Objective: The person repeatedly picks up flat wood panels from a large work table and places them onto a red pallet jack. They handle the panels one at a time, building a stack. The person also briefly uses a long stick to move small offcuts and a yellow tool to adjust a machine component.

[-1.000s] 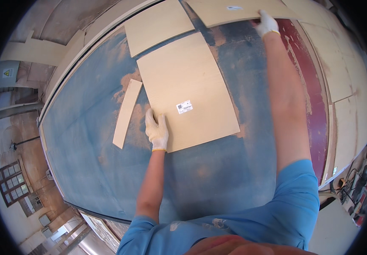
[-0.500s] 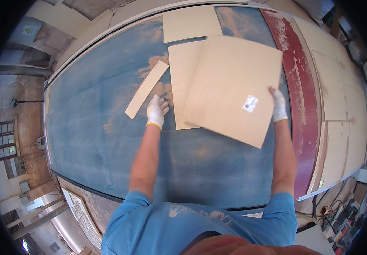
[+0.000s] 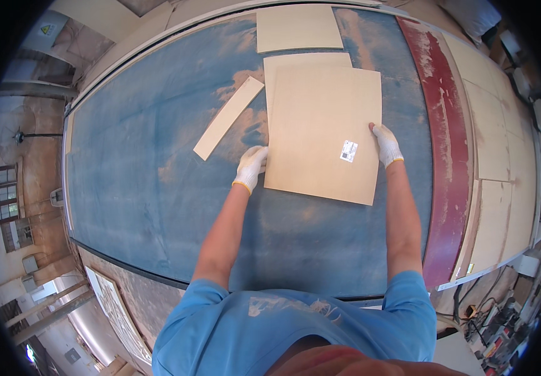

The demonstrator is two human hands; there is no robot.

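Note:
A rectangular pale wooden panel with a small white label lies a little askew in front of me. It overlaps a second pale panel, of which only the far and left margins show. My right hand, in a white knit glove, grips the right edge, thumb on top and the other fingers mostly hidden. At the left edge is my gloved left hand, its fingers curled against the board's side. A narrow wooden strip lies slanted beyond my left hand.
Another pale panel lies at the far side of the blue tabletop, which carries patches of sawdust. A worn dark red strip runs along the right, with more pale boards beyond it. Cables and tools crowd the lower right.
The labelled panel has turned and shifted left, now more nearly in line with the one beneath. My left hand has come from open and apart to its left edge; my right hand moved left with it.

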